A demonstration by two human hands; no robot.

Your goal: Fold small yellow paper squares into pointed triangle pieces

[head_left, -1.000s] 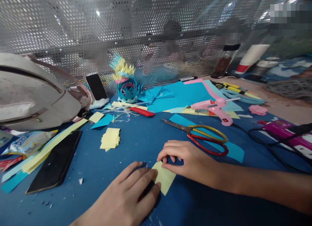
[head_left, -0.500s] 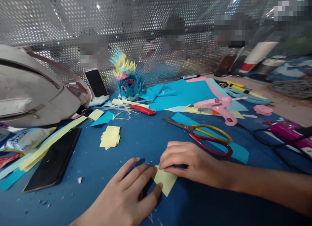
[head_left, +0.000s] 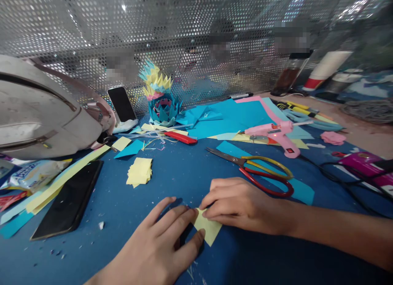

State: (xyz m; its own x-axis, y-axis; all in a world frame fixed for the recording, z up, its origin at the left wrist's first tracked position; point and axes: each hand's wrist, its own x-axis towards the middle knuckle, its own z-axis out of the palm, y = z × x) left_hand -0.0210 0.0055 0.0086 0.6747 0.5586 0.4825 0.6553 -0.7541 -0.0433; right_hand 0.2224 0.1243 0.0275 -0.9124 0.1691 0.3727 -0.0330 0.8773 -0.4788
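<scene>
A small yellow paper square [head_left: 208, 229] lies on the blue table surface [head_left: 184, 174] near the front edge. My left hand [head_left: 159, 248] rests flat beside it, fingers stretched out, its fingertips pressing on the paper's left edge. My right hand [head_left: 239, 203] comes in from the right, fingers curled and pinched on the paper's upper corner, folding it down. Much of the paper is covered by both hands.
Red-and-yellow scissors [head_left: 260, 174] lie just beyond my right hand. A stack of yellow squares [head_left: 139, 171], a pink glue gun [head_left: 273, 135], a red cutter [head_left: 179, 137], a folded paper model [head_left: 159, 98], a black phone [head_left: 69, 201], a grey bag [head_left: 39, 109] and black cables [head_left: 346, 182] surround the spot.
My right hand has closed lower onto the yellow paper's upper corner, covering more of it. My left hand has stayed pressed on the left edge.
</scene>
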